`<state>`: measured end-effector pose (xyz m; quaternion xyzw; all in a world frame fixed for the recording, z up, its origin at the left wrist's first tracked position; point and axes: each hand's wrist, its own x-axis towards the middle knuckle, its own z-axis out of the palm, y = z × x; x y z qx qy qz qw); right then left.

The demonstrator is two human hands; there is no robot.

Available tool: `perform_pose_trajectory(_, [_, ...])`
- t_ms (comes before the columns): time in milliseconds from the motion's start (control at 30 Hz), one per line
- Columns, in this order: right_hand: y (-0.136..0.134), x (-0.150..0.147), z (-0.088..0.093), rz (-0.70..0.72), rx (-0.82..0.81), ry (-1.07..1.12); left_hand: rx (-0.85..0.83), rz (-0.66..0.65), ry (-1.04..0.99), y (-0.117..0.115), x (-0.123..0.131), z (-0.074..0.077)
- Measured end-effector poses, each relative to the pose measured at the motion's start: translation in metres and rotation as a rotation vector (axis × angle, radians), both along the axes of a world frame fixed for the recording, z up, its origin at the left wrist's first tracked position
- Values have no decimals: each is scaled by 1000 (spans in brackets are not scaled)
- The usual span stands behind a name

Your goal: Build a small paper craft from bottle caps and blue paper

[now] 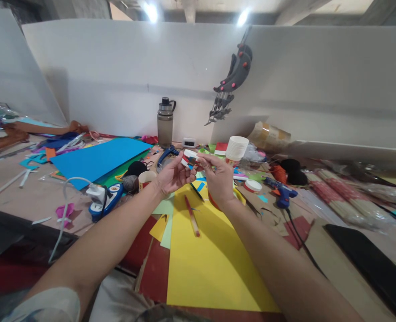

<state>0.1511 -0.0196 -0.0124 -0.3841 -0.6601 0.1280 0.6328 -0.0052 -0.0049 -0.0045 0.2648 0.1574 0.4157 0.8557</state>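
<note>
White card with a red band makes one small cup piece [186, 157] mid-view, gripped by the left hand [174, 178], the right hand [219, 177] pinching at its three-o'clock side. Around them: one bottle [165, 127] at eleven, one cup stack [237, 148] at two, one red pen [191, 214] at six on a yellow sheet [214, 273] spreading to its straight near edge.

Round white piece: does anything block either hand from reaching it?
Nothing visible blocks the left hand, which holds the round white piece directly. The right hand is close beside it; a small dark patch there is too blurred to identify.
</note>
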Motion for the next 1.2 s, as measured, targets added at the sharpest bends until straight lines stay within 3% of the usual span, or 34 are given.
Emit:
perform_pose_trajectory(300, [-3, -3, 3, 23, -86, 100, 8, 5, 3, 0, 1, 0])
perform_pose_trajectory(667, [0, -2, 0, -26, 33, 4, 19, 36, 2, -2, 2, 2])
perform_pose_trajectory(1000, [-5, 3, 5, -116, 200, -259, 54, 73, 13, -2, -1, 6])
perform_pose_trajectory(1200, [-6, 7, 14, -55, 296, -354, 109, 89, 58, -1, -3, 2])
